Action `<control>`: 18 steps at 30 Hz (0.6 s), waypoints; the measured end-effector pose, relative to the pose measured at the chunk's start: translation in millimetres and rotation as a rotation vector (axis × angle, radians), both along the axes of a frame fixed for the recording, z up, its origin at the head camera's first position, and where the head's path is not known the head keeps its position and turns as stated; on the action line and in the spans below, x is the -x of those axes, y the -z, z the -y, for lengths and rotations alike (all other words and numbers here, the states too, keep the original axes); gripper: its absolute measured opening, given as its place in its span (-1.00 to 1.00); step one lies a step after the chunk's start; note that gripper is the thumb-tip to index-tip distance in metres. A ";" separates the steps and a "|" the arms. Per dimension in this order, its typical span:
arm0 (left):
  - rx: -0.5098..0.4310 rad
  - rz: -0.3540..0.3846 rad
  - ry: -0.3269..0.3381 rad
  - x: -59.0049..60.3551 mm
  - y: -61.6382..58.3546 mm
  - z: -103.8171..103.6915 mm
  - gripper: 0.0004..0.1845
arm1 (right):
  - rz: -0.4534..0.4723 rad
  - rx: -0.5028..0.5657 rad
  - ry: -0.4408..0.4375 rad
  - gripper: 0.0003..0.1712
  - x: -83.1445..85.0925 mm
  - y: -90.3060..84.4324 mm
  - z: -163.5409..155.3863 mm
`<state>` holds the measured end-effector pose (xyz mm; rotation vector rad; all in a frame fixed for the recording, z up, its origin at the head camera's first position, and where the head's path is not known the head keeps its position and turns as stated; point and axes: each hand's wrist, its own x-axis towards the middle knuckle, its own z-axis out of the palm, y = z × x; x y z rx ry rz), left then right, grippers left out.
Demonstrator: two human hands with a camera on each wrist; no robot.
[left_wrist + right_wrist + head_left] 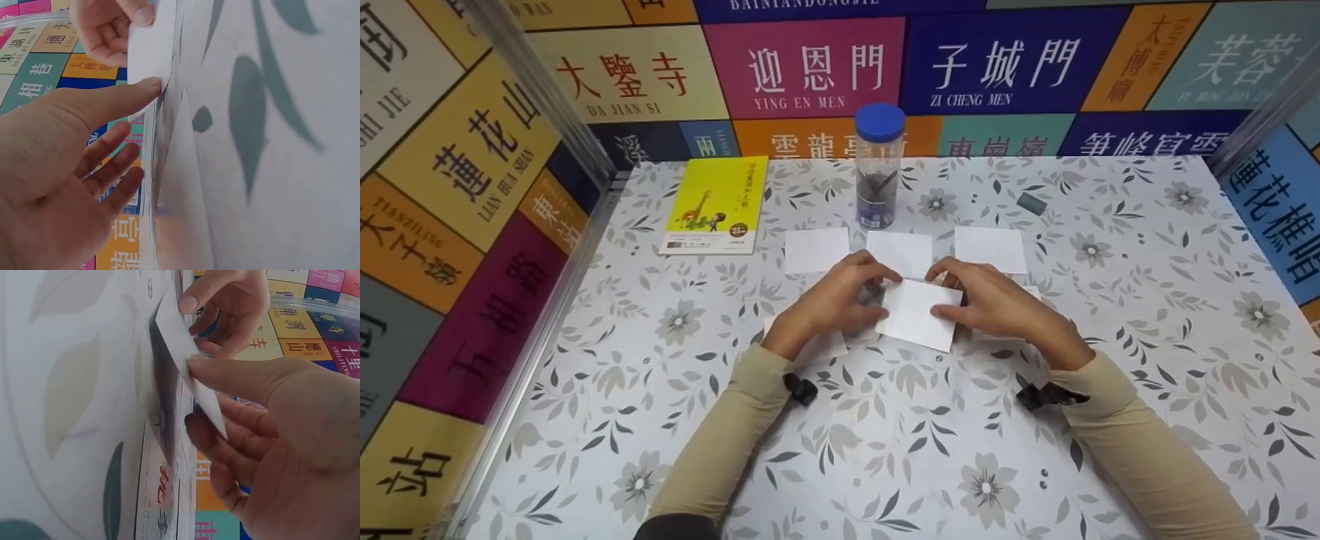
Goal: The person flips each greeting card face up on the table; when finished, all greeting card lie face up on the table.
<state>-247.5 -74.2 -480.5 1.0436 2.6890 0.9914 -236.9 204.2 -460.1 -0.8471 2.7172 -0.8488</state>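
Observation:
Both hands are at a white paper card near the middle of the table. My left hand holds its left side, the thumb at the edge and the index finger near the upper corner. My right hand pinches its right side; in the right wrist view the thumb lies on the tilted card, with fingers behind. Just beyond lie three more white cards: left, middle and right. Another card is partly hidden by the left hand. In the right wrist view a card bears red and black characters.
A clear jar with a blue lid stands behind the cards. A yellow book lies at the back left, and a small dark grey block at the back right. Printed panels wall the floral tabletop.

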 end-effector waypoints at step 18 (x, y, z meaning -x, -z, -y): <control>-0.267 0.215 0.106 -15.5 -16.9 -20.5 -0.34 | 0.118 0.502 0.038 -0.58 -11.5 -29.8 8.6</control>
